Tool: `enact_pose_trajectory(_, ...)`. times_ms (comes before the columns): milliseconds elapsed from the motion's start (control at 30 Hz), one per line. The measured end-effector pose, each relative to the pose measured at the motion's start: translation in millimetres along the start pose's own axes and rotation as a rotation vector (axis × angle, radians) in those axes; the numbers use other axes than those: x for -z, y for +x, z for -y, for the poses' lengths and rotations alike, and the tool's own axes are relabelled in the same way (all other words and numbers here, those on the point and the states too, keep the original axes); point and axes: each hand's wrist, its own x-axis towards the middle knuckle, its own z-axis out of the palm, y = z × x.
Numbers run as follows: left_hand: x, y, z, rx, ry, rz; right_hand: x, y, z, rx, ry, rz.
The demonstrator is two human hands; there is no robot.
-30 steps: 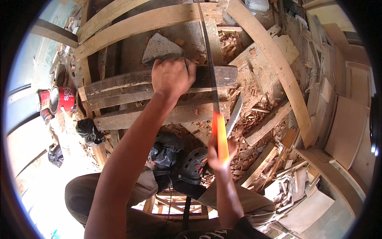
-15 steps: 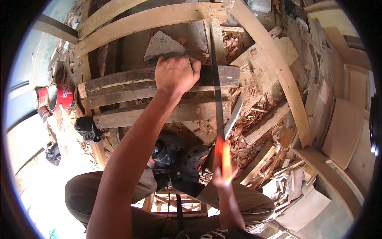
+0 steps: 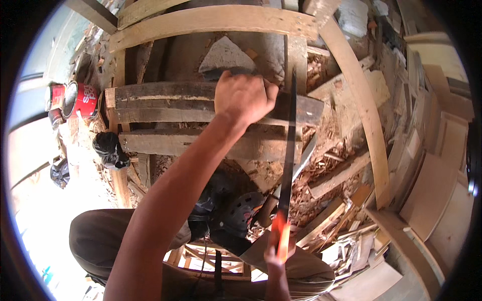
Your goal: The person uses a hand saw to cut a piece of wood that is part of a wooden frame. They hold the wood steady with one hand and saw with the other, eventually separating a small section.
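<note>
My left hand (image 3: pixel 244 98) is closed over the upper edge of a dark, weathered wooden plank (image 3: pixel 170 95), close to its right end. The fingertips are hidden behind the wood. In my right hand (image 3: pixel 277 247) is the orange handle of a handsaw (image 3: pixel 288 173). Its long dark blade runs away from me and lies across the plank, just right of my left hand. Whether the teeth have bitten into the wood cannot be made out. A second old plank (image 3: pixel 211 144) lies nearer to me, roughly parallel.
Pale boards form a frame (image 3: pixel 216 21) at the far side, with a broken concrete chunk (image 3: pixel 227 57) by it. Red cans (image 3: pixel 83 100) stand at left. A curved pale board (image 3: pixel 356 95), scrap wood and chips cover the right. My shoe (image 3: pixel 243 210) is below the planks.
My right hand has drawn the saw back toward me, so less of the blade reaches past the plank. My left hand keeps its hold. The whole view has shifted slightly.
</note>
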Motion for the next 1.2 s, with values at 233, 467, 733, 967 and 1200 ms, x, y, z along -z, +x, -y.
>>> enact_pose_trajectory(233,-8,-3,-1,-0.091,-0.063,-0.195,-27,129,25,-0.079,0.178,-0.005)
enact_pose_trajectory(467,-9,-5,-1,-0.041,-0.017,-0.217,13,-26,29,-0.111,-0.113,0.007)
enact_pose_trajectory(733,-19,-1,-6,-0.132,0.012,-0.294,-35,145,30,0.034,0.226,-0.097)
enact_pose_trajectory(967,-12,-3,3,-0.057,0.025,-0.204,35,-43,14,-0.156,0.101,0.125)
enact_pose_trajectory(1200,-18,1,-6,-0.127,0.016,-0.337,-40,157,30,0.099,0.255,-0.144)
